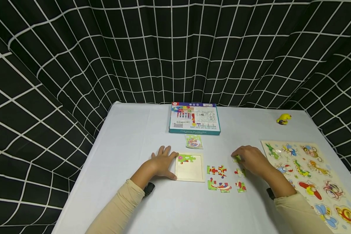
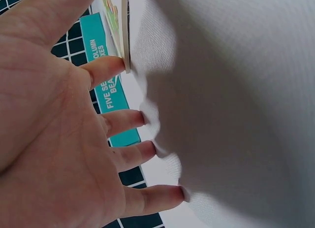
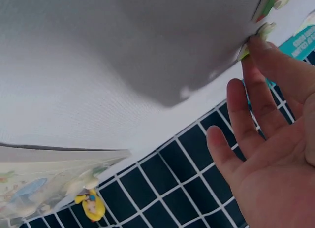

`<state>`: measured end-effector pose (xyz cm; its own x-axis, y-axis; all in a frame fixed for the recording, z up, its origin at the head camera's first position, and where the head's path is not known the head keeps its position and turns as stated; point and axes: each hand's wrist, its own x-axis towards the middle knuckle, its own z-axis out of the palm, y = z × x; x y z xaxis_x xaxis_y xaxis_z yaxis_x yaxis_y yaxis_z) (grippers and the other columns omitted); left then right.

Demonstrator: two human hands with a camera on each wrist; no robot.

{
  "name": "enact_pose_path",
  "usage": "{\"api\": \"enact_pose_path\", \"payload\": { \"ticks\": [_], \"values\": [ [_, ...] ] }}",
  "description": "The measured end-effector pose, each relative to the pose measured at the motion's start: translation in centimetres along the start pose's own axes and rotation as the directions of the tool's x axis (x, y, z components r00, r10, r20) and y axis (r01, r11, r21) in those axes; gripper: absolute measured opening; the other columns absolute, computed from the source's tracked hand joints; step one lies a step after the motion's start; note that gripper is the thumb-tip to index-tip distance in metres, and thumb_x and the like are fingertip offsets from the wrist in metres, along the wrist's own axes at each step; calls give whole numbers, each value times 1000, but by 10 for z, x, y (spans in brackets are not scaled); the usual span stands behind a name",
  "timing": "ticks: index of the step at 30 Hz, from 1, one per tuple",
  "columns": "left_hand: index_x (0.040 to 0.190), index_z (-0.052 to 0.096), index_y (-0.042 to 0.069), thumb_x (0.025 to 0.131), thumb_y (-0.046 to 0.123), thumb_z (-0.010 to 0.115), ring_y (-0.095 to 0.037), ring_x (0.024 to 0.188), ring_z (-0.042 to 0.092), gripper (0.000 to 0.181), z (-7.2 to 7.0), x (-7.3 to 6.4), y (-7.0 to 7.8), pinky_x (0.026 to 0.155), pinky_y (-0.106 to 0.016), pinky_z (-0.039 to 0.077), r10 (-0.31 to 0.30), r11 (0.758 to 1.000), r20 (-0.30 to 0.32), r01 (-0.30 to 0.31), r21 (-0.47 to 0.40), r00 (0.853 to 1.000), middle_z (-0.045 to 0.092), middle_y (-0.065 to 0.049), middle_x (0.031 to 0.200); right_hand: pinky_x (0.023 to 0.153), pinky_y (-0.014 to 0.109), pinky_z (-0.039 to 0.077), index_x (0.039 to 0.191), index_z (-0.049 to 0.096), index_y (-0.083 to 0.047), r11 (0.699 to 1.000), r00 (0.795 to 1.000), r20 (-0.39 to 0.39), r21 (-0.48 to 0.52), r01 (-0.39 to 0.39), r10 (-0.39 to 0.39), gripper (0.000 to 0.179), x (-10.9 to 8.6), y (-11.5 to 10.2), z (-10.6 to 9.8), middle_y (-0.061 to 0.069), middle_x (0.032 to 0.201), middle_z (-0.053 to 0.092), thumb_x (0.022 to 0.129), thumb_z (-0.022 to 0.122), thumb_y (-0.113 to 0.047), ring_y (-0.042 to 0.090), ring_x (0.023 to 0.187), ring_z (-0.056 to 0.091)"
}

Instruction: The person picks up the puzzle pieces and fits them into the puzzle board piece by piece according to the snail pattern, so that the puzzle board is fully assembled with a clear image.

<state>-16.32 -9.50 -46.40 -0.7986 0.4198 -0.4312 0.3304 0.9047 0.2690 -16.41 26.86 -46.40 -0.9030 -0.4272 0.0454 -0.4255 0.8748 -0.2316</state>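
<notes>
My left hand (image 1: 163,163) is spread at the left side of a shallow wooden puzzle tray (image 1: 190,175), thumb and index fingertip at its edge. The other left fingertips rest on the white cloth in the left wrist view. Green joined puzzle pieces (image 1: 188,158) lie along the tray's upper left inside. My right hand (image 1: 253,160) pinches a green puzzle piece (image 3: 243,51) between thumb and fingertip, low over the cloth; its remaining fingers extend loosely. Between tray and right hand lie several loose red, white and green puzzle pieces (image 1: 223,187).
A small picture card (image 1: 194,141) lies beyond the tray, in front of a teal-edged flat box (image 1: 194,118). On the right lies a large insect picture board (image 1: 307,172). A yellow toy figure (image 1: 284,118) stands at the back right. Black gridded curtain (image 1: 163,48) surrounds the table.
</notes>
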Motion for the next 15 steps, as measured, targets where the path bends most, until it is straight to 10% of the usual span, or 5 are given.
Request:
{"api": "enact_pose_path", "payload": {
  "ticks": [8,15],
  "values": [
    [149,35,21,70,53,82,-41,146,10,97,-2,-2,2,105,-71,25,0,1000,-7,0,-5,1000,17,-16,159,97,59,40,99,75,-8,999,1000,-16,-34,-20,20,28,11,-23,1,9,104,72,73,80,0,35,105,63],
    [149,35,21,70,53,82,-40,146,10,97,-2,-2,3,105,-70,27,-2,1000,-12,2,2,1000,18,-16,159,94,51,47,95,77,-7,990,989,-42,-8,140,-140,24,37,-67,9,4,97,73,72,83,-6,25,97,66]
  ]
}}
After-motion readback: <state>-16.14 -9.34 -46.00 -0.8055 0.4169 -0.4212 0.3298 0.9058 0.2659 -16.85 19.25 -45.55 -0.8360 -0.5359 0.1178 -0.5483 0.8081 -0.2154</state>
